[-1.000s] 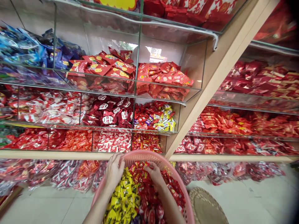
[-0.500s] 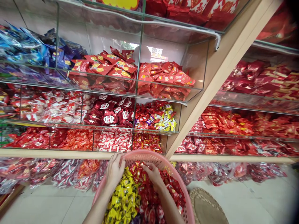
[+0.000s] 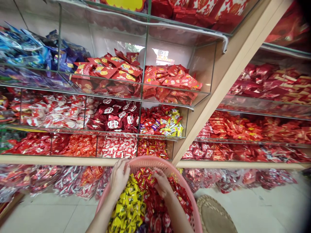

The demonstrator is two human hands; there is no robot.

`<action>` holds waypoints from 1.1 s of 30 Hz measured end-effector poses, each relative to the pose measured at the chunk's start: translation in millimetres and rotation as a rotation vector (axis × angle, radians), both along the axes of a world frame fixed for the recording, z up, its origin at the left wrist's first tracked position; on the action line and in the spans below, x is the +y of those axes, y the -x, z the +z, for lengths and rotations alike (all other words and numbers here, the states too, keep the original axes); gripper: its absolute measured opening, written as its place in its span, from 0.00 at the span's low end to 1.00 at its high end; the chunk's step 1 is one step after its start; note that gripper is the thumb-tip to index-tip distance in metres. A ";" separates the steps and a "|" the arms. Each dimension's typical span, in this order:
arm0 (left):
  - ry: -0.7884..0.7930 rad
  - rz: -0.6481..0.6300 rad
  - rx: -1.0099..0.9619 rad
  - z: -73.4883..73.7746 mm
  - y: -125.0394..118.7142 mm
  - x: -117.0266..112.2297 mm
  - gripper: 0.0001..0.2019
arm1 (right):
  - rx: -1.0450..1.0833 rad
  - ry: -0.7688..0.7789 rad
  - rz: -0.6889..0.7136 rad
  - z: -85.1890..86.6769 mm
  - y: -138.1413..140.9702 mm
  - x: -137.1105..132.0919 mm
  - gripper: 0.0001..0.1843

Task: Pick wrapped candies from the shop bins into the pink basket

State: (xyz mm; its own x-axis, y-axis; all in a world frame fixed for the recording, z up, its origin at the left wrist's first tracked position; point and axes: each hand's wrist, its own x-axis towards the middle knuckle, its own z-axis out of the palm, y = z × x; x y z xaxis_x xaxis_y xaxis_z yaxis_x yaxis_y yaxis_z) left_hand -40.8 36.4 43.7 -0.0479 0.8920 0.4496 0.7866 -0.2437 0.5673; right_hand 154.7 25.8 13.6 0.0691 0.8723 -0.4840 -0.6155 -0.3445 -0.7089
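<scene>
A pink perforated plastic basket (image 3: 164, 164) stands before me, filled with wrapped candies. Yellow-wrapped candies (image 3: 130, 207) lie on its left side, red-wrapped candies (image 3: 156, 204) in the middle and right. My left hand (image 3: 120, 174) is closed over the basket's left rim, its fingertips pointing toward the shelf. Inside the basket, my right hand (image 3: 162, 183) has curled its fingers and thumb round some small red candies at the far side; the fingers partly hide what they hold.
Behind the basket rises a shelf with clear bins of candy, such as orange-print red packets (image 3: 121, 69) and mixed small candies (image 3: 161, 123). A wooden upright (image 3: 233, 74) slants at right. Bagged candies (image 3: 68, 181) lie below the shelf. A round woven stool (image 3: 215, 215) stands right.
My right hand has shifted slightly to the right among the red candies, its fingers drawing more together. My left hand stays on the rim.
</scene>
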 end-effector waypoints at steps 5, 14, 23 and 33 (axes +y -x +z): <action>0.008 -0.001 -0.002 -0.6 0.0 -0.2 0.12 | -0.064 0.020 0.010 -4.9 -0.4 -0.5 0.28; 0.015 0.000 0.013 -0.2 0.3 0.1 0.12 | -0.196 0.015 -0.066 -4.0 -1.3 -2.7 0.27; -0.002 0.001 0.018 -1.9 0.1 1.4 0.12 | -0.244 -0.035 -0.122 -0.5 -0.1 -2.7 0.29; 0.003 0.000 0.016 -1.8 0.4 0.5 0.12 | -0.195 -0.020 -0.176 12.9 -0.3 -2.9 0.30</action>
